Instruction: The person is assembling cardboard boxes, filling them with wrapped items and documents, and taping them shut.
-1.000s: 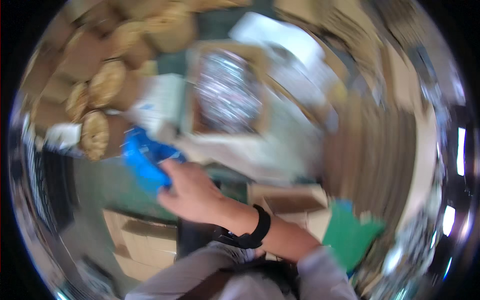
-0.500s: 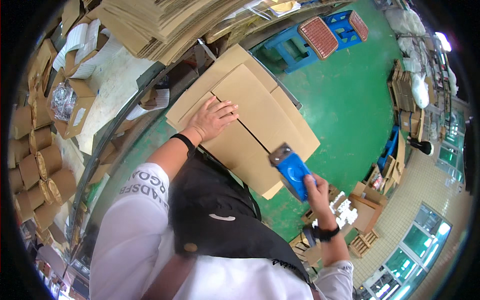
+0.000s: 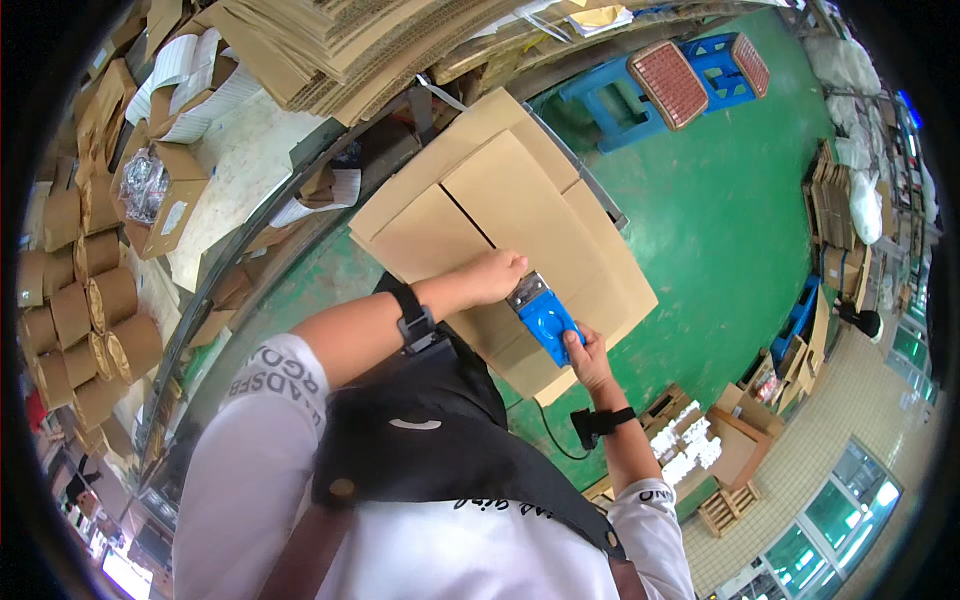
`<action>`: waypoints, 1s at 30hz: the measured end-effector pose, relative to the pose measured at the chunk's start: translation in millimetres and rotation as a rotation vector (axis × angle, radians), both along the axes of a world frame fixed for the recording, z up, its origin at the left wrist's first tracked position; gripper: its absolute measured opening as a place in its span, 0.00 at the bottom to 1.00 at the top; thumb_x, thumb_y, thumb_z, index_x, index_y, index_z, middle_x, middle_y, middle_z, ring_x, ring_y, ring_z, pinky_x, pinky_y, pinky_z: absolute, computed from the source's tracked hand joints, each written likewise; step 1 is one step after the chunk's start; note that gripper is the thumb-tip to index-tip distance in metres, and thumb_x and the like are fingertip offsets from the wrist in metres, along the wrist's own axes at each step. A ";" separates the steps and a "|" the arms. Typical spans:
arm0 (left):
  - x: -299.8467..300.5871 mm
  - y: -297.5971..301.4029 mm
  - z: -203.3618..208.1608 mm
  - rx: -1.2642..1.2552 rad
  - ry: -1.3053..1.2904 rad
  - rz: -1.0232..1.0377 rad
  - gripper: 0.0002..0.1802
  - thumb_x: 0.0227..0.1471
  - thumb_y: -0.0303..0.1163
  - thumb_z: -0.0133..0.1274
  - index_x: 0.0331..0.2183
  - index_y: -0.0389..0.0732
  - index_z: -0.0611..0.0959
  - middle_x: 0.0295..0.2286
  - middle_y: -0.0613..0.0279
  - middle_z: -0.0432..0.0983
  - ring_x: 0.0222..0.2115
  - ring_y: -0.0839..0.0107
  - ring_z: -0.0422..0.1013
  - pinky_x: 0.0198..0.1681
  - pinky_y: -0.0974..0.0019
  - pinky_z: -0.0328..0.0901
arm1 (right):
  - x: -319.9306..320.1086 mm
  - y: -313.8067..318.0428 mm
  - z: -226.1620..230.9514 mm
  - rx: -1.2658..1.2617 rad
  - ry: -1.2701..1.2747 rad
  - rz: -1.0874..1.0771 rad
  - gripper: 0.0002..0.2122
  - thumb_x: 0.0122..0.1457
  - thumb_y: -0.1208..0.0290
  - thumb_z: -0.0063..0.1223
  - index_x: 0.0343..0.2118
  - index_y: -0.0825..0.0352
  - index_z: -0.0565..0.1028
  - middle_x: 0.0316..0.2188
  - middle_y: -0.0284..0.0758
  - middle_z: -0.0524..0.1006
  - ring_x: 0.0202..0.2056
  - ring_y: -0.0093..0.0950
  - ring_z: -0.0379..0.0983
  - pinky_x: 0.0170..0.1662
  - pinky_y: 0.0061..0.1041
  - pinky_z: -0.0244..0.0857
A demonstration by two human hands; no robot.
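Observation:
A flattened tan cardboard carton (image 3: 440,235) lies in front of me, with a dark slit between its flaps. In my right hand (image 3: 590,357) is a blue tape dispenser (image 3: 547,325) with a metal head, held over the near right part of the carton. My left hand (image 3: 497,275) is closed, its fingertips curled right beside the metal head. Whatever those fingers pinch, if anything, is too small or hidden to make out. The dispenser tilts with its metal end toward my left hand.
Stacked cardboard sheets (image 3: 330,45) rise beyond the carton at upper left. A workbench (image 3: 245,150) on the left carries an open box (image 3: 180,200) with a clear plastic bag. Blue stools (image 3: 610,105) with red-brown seats stand on the green floor (image 3: 720,240). Cartons (image 3: 740,440) lie at lower right.
My left hand has slid nearer along the slit, its fingers going from spread flat to curled. The tape dispenser in my right hand has come left, meeting the left hand over the carton.

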State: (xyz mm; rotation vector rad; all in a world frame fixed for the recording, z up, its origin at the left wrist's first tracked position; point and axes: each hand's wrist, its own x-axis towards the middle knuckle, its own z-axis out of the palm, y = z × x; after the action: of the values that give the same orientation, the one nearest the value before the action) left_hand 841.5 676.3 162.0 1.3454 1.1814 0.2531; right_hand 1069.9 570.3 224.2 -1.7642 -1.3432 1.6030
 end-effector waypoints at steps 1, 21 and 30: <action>3.2 3.2 -9.8 -0.410 -0.080 0.028 0.15 0.59 0.40 0.40 0.35 0.42 0.79 0.36 0.62 0.75 0.33 0.69 0.70 0.39 0.62 0.63 | -2.4 1.7 0.5 0.001 0.009 0.001 0.21 0.58 0.52 0.50 0.20 0.68 0.68 0.15 0.25 0.63 0.21 0.16 0.57 0.23 0.21 0.55; -123.8 97.5 -18.2 0.104 0.059 0.324 0.11 0.50 0.37 0.53 0.27 0.39 0.81 0.25 0.53 0.77 0.27 0.58 0.74 0.31 0.57 0.67 | -99.6 101.3 36.7 -0.131 -0.319 0.096 0.24 0.58 0.49 0.48 0.23 0.71 0.74 0.13 0.35 0.69 0.17 0.25 0.67 0.23 0.27 0.61; -116.5 107.6 -114.9 0.134 0.281 0.238 0.19 0.57 0.46 0.44 0.35 0.40 0.79 0.30 0.54 0.76 0.37 0.58 0.72 0.42 0.60 0.64 | -157.2 142.8 38.9 -0.092 -0.570 0.103 0.28 0.56 0.46 0.48 0.19 0.74 0.74 0.12 0.49 0.70 0.18 0.43 0.72 0.25 0.38 0.65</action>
State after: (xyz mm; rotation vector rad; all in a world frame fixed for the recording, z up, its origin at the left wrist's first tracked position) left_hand 725.0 783.9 47.0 1.3869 1.5887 0.3253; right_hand 912.8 713.0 263.1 -2.3582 -1.6434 1.2688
